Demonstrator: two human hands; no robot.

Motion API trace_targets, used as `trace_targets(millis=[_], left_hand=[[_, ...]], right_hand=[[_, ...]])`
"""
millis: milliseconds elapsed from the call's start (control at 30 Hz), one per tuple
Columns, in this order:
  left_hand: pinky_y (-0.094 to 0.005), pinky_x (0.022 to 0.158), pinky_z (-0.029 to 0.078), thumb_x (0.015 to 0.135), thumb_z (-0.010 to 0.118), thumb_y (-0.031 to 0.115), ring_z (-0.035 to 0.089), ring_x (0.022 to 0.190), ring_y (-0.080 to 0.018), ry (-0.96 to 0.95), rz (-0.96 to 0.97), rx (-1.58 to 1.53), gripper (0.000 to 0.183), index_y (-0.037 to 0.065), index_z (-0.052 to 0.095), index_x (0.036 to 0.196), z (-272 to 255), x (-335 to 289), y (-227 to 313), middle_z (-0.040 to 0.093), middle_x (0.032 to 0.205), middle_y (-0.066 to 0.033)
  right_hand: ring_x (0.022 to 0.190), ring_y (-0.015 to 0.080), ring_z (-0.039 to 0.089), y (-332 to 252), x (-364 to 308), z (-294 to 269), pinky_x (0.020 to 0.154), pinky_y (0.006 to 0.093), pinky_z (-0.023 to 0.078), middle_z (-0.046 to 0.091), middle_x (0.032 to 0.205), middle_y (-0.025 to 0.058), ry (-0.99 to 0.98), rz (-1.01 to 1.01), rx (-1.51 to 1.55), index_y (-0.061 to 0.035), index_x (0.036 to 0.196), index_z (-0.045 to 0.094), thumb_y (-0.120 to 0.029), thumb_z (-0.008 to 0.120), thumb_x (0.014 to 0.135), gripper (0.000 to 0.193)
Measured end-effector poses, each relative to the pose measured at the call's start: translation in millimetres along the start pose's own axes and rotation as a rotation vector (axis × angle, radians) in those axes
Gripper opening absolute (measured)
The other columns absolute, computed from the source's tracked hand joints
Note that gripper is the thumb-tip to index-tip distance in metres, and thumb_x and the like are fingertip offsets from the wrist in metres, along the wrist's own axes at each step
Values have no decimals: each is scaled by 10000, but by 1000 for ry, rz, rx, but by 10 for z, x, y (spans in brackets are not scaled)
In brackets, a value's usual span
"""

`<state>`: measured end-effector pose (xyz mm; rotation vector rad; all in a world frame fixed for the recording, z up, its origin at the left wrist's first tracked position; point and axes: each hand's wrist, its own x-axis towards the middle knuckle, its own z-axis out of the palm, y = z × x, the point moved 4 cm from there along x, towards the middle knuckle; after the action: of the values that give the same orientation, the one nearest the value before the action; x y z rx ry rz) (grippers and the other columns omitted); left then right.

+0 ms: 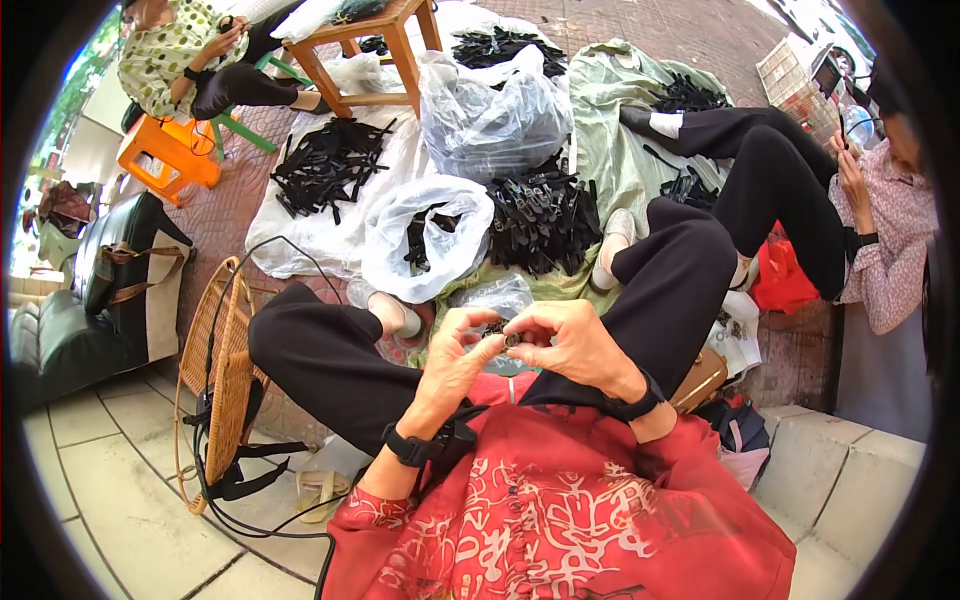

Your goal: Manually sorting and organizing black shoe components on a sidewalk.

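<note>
My left hand (455, 360) and my right hand (570, 340) meet above my lap, fingertips together on a small dark part (505, 336). Both pinch it; its exact shape is too small to make out. Each wrist wears a black band. My legs in black trousers (330, 360) spread to either side. Just beyond my hands lies a clear plastic bag (495, 295). Further out, a pile of black strap-like pieces (545, 215) rests on a green cloth (615, 120).
A white bag (425, 235) holds more black pieces; another pile (325, 165) lies on white sheeting. A large clear bag (490, 110) sits under a wooden stool (370, 45). A wicker fan guard (225, 370) stands at left. Two other people sit at upper left and right.
</note>
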<state>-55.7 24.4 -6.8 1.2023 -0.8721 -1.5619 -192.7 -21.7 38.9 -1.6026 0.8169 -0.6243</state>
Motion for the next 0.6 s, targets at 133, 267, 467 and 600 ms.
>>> trace_targets(millis=[133,267,467,600], left_hand=[[-184,609,390,814,535,118,472,671,-48,31,-22,11,144,3,549,900,-9,-39,188,541,752,4],[-169,517,377,800,571,136,449,553,-39,2,-26,321,138,5,552,839,120,-85,310,537,676,14],[-154,470,369,774,594,108,450,555,-15,-100,-242,312,118,7,568,829,41,-103,216,532,665,25],[-154,470,374,769,580,84,447,544,-18,-150,-257,308,101,6,569,832,75,-124,229,530,664,26]], right_hand=[[603,210,535,41,-20,80,546,302,434,533,675,100,65,-208,-461,1,802,561,-30,605,645,166],[674,293,532,-27,-49,158,585,366,433,502,699,129,40,-226,-598,-16,792,512,-35,568,645,158],[673,270,543,-25,-78,130,585,332,440,530,716,117,-15,-249,-527,-8,834,547,-18,584,650,188],[684,281,536,-88,-100,67,597,357,434,512,717,104,-91,-296,-437,-31,822,543,-58,599,656,177]])
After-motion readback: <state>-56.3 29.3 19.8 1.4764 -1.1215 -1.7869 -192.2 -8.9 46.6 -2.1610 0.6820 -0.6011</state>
